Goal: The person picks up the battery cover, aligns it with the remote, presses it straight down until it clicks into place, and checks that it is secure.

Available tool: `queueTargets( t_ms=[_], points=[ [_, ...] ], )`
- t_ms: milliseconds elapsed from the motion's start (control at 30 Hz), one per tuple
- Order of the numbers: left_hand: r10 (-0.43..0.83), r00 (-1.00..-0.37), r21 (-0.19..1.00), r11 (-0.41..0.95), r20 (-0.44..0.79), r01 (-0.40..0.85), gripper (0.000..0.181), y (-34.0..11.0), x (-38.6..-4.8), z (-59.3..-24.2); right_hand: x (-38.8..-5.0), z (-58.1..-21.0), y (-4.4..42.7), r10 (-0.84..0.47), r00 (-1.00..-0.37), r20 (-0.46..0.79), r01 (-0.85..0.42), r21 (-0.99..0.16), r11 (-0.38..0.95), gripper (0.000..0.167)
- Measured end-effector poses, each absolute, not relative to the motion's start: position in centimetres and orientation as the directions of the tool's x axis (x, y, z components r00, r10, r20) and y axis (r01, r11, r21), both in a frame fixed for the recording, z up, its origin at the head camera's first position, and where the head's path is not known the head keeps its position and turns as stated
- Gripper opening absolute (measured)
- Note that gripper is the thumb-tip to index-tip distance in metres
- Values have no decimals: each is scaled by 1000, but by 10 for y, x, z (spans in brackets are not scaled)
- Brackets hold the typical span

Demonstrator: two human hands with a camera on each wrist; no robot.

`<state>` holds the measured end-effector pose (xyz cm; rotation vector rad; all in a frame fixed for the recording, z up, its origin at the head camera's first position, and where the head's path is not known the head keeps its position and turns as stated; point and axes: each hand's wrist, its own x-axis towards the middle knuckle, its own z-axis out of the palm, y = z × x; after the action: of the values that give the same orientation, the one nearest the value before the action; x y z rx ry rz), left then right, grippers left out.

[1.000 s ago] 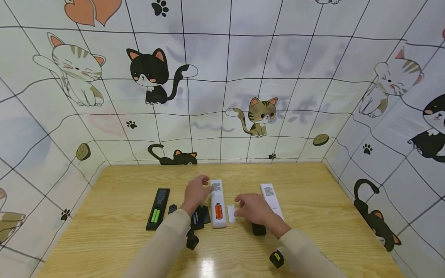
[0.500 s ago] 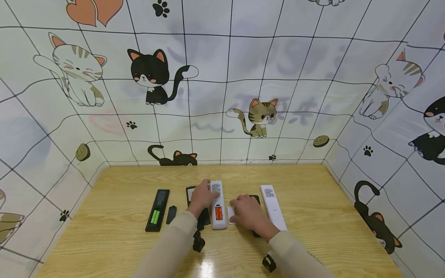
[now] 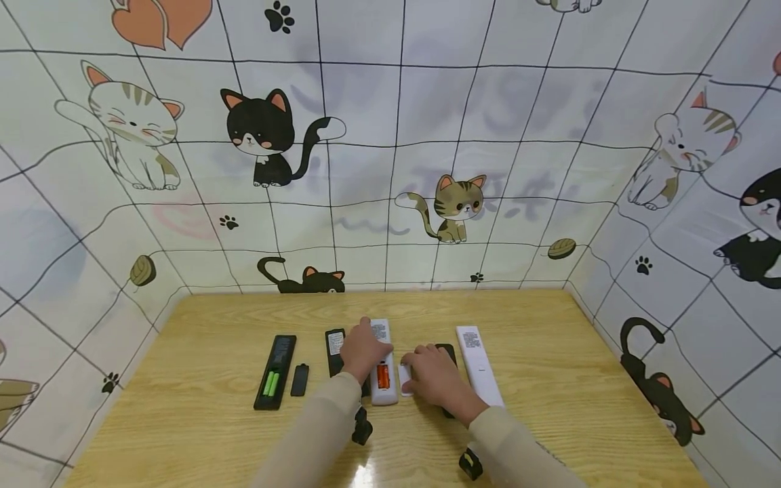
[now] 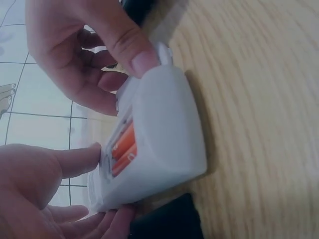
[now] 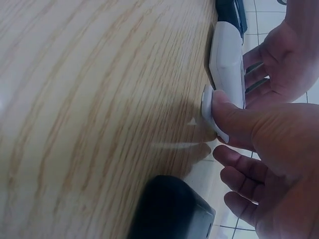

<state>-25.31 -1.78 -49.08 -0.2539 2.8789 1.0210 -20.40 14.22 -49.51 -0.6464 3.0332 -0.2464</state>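
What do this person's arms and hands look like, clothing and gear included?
The left sleeve and right sleeve are long, plain and cream, ending near the wrists. The left hand and right hand are ungloved. Beside the cuffs sit a left black block and a right black block, the latter with a yellowish mark. No cables show.

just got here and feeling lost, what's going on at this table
A person's left hand grips a white remote on a wooden table, with its two orange batteries showing. The right hand pinches a white cover beside it; the cover is not on the remote. Off to the left, a black remote lies open too, green batteries inside and a dark cover alongside.
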Motion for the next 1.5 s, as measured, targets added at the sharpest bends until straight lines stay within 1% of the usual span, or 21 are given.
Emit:
queueTargets(
  t_ms=[267,700,900,1067,1233,1333,1500],
  points=[
    [-144,-978,612,763,-153,-208,78,-17,-255,-488,-205,-497,142,-395,-919,0,-388,-183,903,45],
    [-156,-970,665,707,-188,-243,83,-19,-257,-491,-207,-495,142,-387,-921,-41,-370,-217,903,45],
    [-160,-969,685,685,-190,-248,83,-19,-258,-493,-208,-495,143,-386,-921,-44,-370,-203,906,42],
    [-171,-964,691,673,-203,-264,76,-19,-258,-493,-207,-494,143,-390,-920,-36,-375,-204,904,39],
    [-172,-963,705,657,-205,-268,62,-19,-259,-494,-205,-494,145,-391,-920,3,-383,-216,898,39],
    [-164,-964,724,637,-210,-266,53,-19,-261,-497,-204,-493,146,-387,-922,16,-380,-228,896,39],
    [-131,-969,762,600,-210,-246,47,-23,-265,-502,-203,-493,146,-374,-927,12,-364,-251,897,36]
  ],
)
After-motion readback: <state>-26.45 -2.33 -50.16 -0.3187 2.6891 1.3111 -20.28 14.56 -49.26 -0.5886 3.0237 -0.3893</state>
